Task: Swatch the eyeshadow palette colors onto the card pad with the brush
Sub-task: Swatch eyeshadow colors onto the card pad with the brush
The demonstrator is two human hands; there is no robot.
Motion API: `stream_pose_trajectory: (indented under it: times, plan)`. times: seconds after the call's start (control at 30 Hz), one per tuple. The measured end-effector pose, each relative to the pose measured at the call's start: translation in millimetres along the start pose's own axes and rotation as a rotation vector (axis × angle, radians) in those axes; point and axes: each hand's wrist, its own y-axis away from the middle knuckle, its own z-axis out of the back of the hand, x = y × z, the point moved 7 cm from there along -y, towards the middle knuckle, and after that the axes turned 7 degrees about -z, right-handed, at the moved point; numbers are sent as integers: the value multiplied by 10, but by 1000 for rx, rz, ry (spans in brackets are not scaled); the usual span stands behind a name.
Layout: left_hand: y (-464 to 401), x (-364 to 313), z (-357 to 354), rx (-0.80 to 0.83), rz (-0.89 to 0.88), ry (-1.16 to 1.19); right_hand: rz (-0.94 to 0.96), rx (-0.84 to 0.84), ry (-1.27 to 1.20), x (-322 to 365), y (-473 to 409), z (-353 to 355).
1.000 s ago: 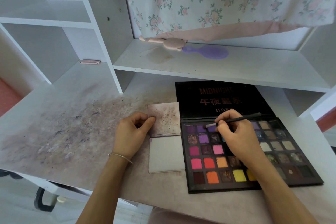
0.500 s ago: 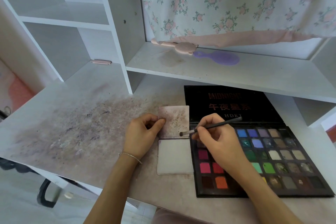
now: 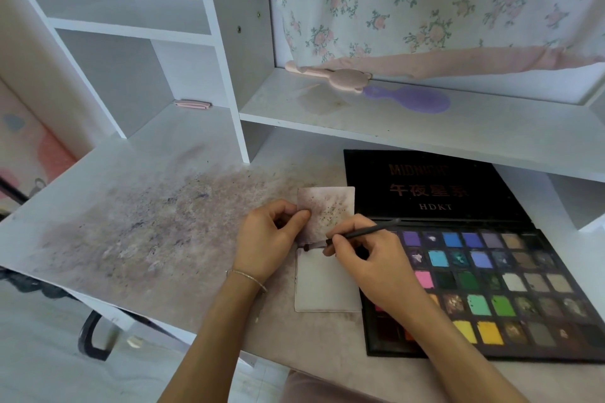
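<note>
Two hands work at the near edge of a white desk [image 3: 137, 154] whose top is smeared with purplish-grey powder. Right hand [image 3: 370, 258] pinches a thin dark brush [image 3: 363, 233] between thumb and fingers, the handle slanting up to the right and the tip touching the upper left corner of the pad [image 3: 327, 285], where a small dark mark sits. This hand and its forearm lie across the left columns of the palette [image 3: 510, 291] and hide several pans. Left hand [image 3: 268, 239], with a thin bracelet at the wrist, has its thumb and forefinger pressed on the left edge of the pad's flipped-up cover [image 3: 327, 206], a square sheet speckled with dusty pigment. The pad's lower sheet is pale, matte and nearly clean, with rounded corners. Just right of it, touching or nearly so, the palette lies open: a black tray of square pans in purples, blues, greens, yellows and browns, its black lid laid back with printed lettering. Farther off, on a white shelf [image 3: 458, 127], rest a pink bear-shaped comb [image 3: 340, 78] and a purple hairbrush [image 3: 415, 100] under a floral curtain [image 3: 442, 0].
</note>
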Motion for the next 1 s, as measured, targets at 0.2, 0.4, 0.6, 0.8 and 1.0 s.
stream_pose_trajectory:
  times: [0.2,0.4,0.6,0.8,1.0]
  plan:
    - [-5,-3,-4,1,14,2,-15,14,9,-24,-6,-16]
    - [4,-1,3,2,15,10,-28,30,31,-24,-5,-29]
    - [-1,-5,1,2,15,14,-34,43,36,-13,-4,-32]
    - [7,-10,5,0,13,14,-41,52,39,-23,1,-34]
    - [2,-9,4,0,11,2,-40,50,30,-10,-7,-36]
